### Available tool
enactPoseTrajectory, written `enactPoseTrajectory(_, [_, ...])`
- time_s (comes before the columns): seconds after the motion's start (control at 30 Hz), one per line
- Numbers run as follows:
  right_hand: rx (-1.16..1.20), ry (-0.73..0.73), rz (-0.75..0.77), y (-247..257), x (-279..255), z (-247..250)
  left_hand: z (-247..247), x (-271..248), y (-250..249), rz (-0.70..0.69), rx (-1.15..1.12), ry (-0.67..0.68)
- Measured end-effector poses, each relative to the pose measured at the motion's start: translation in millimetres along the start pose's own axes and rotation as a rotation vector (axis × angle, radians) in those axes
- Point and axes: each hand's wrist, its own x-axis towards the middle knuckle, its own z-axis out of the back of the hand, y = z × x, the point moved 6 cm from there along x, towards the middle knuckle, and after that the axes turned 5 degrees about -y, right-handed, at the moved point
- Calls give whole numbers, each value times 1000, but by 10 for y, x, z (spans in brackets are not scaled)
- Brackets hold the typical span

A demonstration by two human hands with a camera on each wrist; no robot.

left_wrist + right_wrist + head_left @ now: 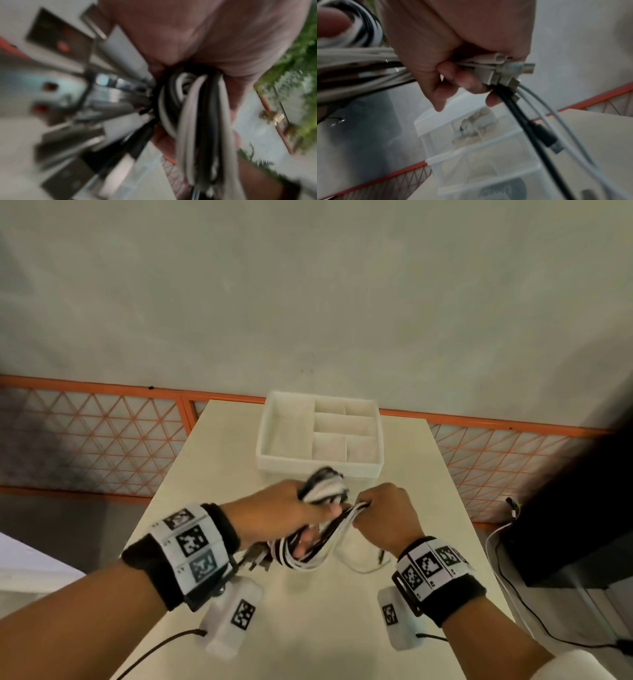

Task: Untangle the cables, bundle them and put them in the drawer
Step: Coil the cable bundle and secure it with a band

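The cables [310, 546], black & white, are held up above the table [308, 628], just in front of the drawer [318, 465], between both hands. A blurred coiled part is gripped by the left hand [274, 510], fingers curled round it; in the left wrist view the loops [193, 115] are seen bunched against the palm. The straight run is clenched by the right hand [385, 510], just right of the left hand. In the right wrist view the connector ends [503, 70] are pinched between thumb & curled fingers [464, 82], w/ black & grey leads hanging below. One white strand trails onto the table under the right hand. The drawer, a white divided tray, is set at the table's far edge. Marker bands are worn on both wrists. An orange mesh fence [92, 446] is seen behind the table, & a dark box [582, 508] to the table's right.
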Motion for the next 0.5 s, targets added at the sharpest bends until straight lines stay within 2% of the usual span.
enactPoseTrajectory(0.07, [-34,-62,-35,38,13,104,-100,40,68,31,155,-43])
enactPoseTrajectory(0.13, [-51,-112,-80,72,-2,184,-137,82,137,70,193,-95])
enactPoseTrajectory(0.27, [-42,-178,-97,153,-82,276,-195,140,139,80,86,-153])
enactPoseTrajectory(0.37, [-46,-175,-85,212,-134,288,-198,166,110,50,17,-217])
enactPoseTrajectory(0.5, [-29,-155,4,254,-139,266,-185,199,101,42,-4,-301])
